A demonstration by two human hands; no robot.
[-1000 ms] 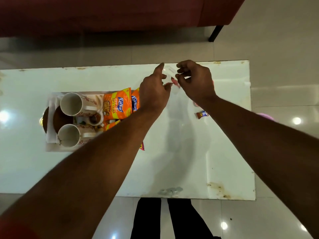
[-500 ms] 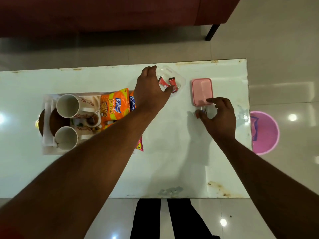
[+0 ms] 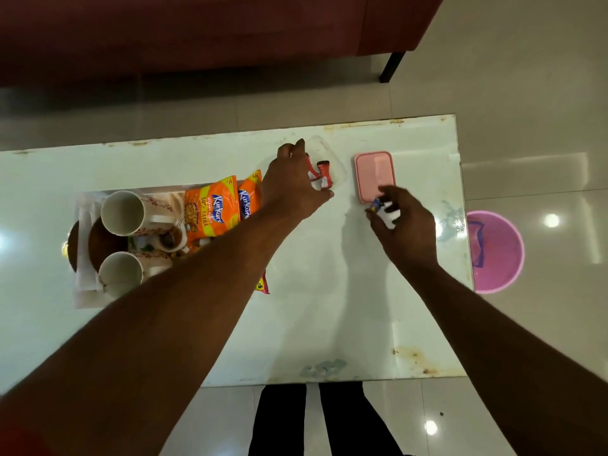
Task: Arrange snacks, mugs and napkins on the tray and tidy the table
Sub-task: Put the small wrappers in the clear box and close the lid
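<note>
A tray [image 3: 82, 297] on the left of the white table holds two white mugs [image 3: 123, 212] [image 3: 120, 273], napkins and orange Kurkure snack packets [image 3: 212, 205]. My left hand [image 3: 292, 185] grips the near side of a clear plastic container [image 3: 332, 159] with two small red wrappers [image 3: 320, 172] inside. My right hand [image 3: 406, 225] is shut on a small blue and white wrapper [image 3: 385, 210], lifted just off the table beside the pink lid [image 3: 375, 174].
A pink bin [image 3: 496, 251] stands on the floor past the table's right edge [image 3: 464, 258]. A dark red sofa [image 3: 197, 31] runs along the far side. Stains mark the near right corner [image 3: 414, 357]. My legs [image 3: 322, 419] stand at the near edge.
My hands parted from above the container. The right hand dropped to the table beside the pink lid and picked up the small wrapper. The left hand stayed on the clear container.
</note>
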